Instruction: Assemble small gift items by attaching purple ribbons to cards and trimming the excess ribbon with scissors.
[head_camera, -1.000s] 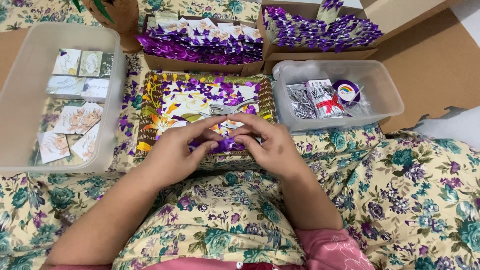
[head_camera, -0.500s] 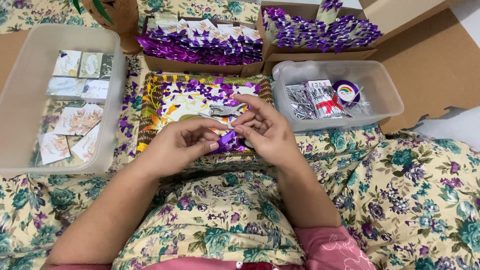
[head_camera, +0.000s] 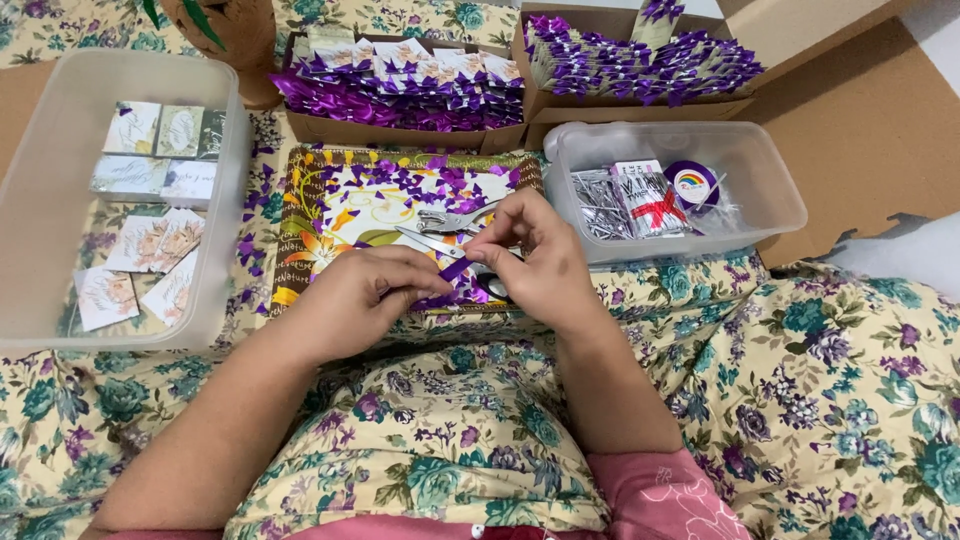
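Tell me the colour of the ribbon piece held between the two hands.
Purple ribbon piece, seen in the head view.

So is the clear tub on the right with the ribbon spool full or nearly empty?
Nearly empty. The clear tub holds just a ribbon spool and small packets on its floor.

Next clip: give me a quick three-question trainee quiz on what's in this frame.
1. What do the left hand and right hand pinch between them?
2. True or false: the scissors lie on the patterned tray.
3. Which clear tub holds the ribbon spool: A, left tub; B, right tub?

Key:
1. A short purple ribbon strip.
2. True.
3. B.
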